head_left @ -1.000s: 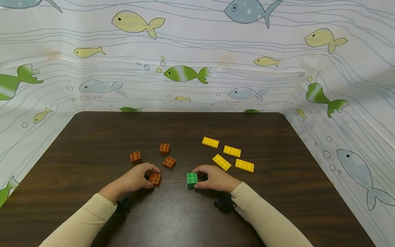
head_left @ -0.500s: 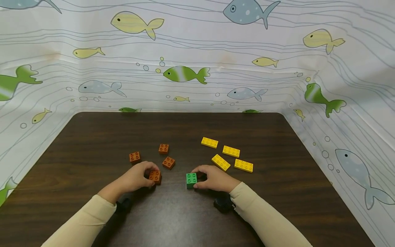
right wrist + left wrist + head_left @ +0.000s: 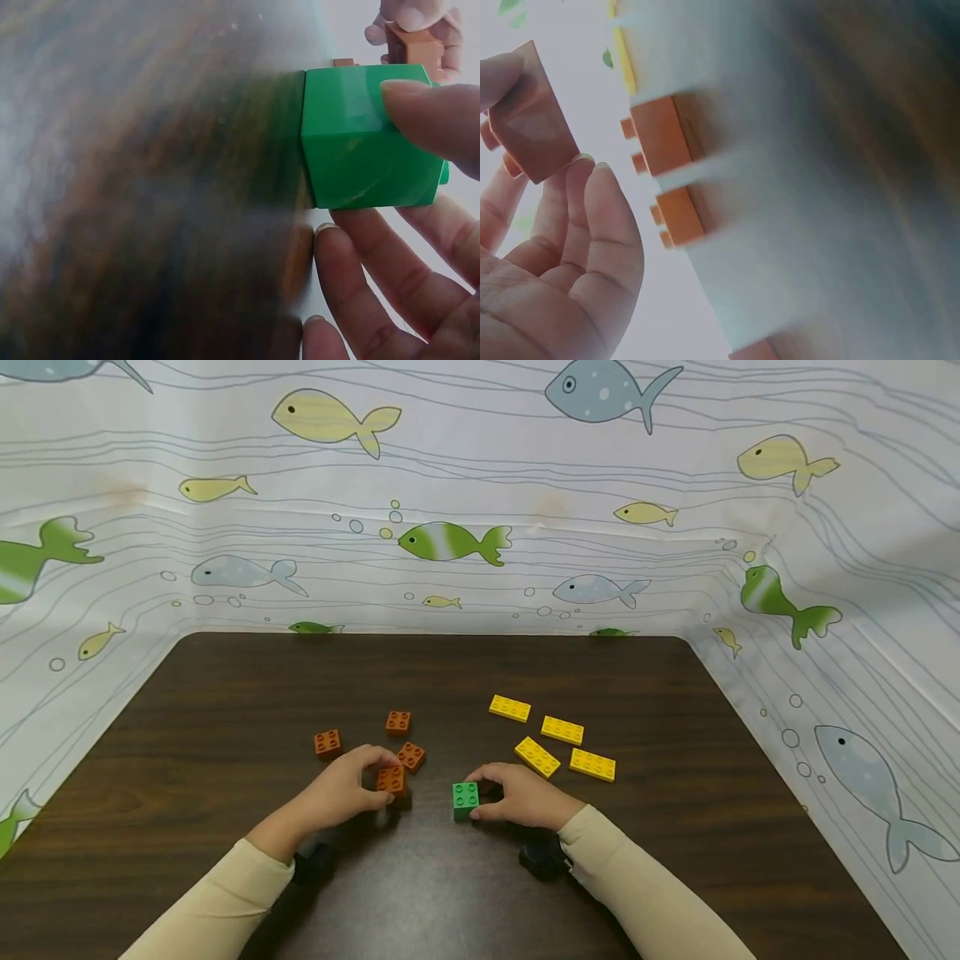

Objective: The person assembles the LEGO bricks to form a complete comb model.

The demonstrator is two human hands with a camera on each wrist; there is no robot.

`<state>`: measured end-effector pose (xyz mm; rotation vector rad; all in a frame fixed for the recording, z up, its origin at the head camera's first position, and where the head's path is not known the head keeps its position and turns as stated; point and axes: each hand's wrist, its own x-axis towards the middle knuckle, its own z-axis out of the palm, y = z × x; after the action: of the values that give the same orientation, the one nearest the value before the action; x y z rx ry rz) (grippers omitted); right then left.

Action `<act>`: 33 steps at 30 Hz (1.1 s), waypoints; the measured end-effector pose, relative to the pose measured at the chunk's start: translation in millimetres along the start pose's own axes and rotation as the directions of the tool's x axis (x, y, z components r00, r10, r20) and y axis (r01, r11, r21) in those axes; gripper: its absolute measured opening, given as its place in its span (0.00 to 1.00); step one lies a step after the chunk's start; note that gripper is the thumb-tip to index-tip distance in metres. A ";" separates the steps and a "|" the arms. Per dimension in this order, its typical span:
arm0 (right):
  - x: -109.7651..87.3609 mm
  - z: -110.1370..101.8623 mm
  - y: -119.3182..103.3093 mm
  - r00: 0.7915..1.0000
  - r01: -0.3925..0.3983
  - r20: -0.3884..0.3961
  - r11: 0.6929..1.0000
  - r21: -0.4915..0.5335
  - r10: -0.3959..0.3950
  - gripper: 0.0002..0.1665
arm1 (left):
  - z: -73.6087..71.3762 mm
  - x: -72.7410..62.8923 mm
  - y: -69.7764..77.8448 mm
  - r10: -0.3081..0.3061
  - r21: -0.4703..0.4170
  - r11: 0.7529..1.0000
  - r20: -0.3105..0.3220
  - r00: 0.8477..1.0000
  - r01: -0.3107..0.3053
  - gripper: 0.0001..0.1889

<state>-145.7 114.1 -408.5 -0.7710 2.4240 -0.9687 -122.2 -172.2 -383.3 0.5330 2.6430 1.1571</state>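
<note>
My left hand (image 3: pixel 337 793) pinches an orange-brown toy brick (image 3: pixel 391 777) with four studs between thumb and fingertips. In the left wrist view this held brick (image 3: pixel 538 124) is up off the table, its studs turned away from the tabletop. Over to the right, my right hand (image 3: pixel 531 797) grips a green toy brick (image 3: pixel 465 795) between thumb and fingers. The green brick (image 3: pixel 367 142) sits on the tabletop in the right wrist view, with the left hand (image 3: pixel 420 16) beyond it. Just behind the left hand's brick lies another orange-brown brick (image 3: pixel 412 757).
Two more orange-brown bricks (image 3: pixel 327 743) (image 3: pixel 398 722) stand farther back on the left. Several flat yellow bricks (image 3: pixel 537 757) lie beyond the right hand. The dark wooden table (image 3: pixel 435 893) meets a white fish-print sheet (image 3: pixel 465 602) at its back and sides.
My left hand has lifted its orange-brown brick and moved it to the right, towards the green one. The right hand and the green brick have stayed in place.
</note>
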 end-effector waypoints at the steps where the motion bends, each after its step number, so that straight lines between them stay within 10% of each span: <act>1: -0.1 0.0 0.0 1.000 0.000 0.000 1.000 0.003 0.000 0.21 | 1.1 0.3 1.5 0.006 -0.004 1.000 -0.009 1.000 -0.006 0.18; 33: 0.5 -0.7 1.4 1.000 -0.004 0.003 1.000 0.006 0.004 0.23 | 46.4 24.4 37.0 0.090 -0.127 0.988 -0.012 0.996 -0.091 0.17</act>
<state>-147.0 115.0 -409.2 -0.7651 2.4179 -0.9716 -120.3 -108.2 -388.1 0.6315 2.5518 1.3442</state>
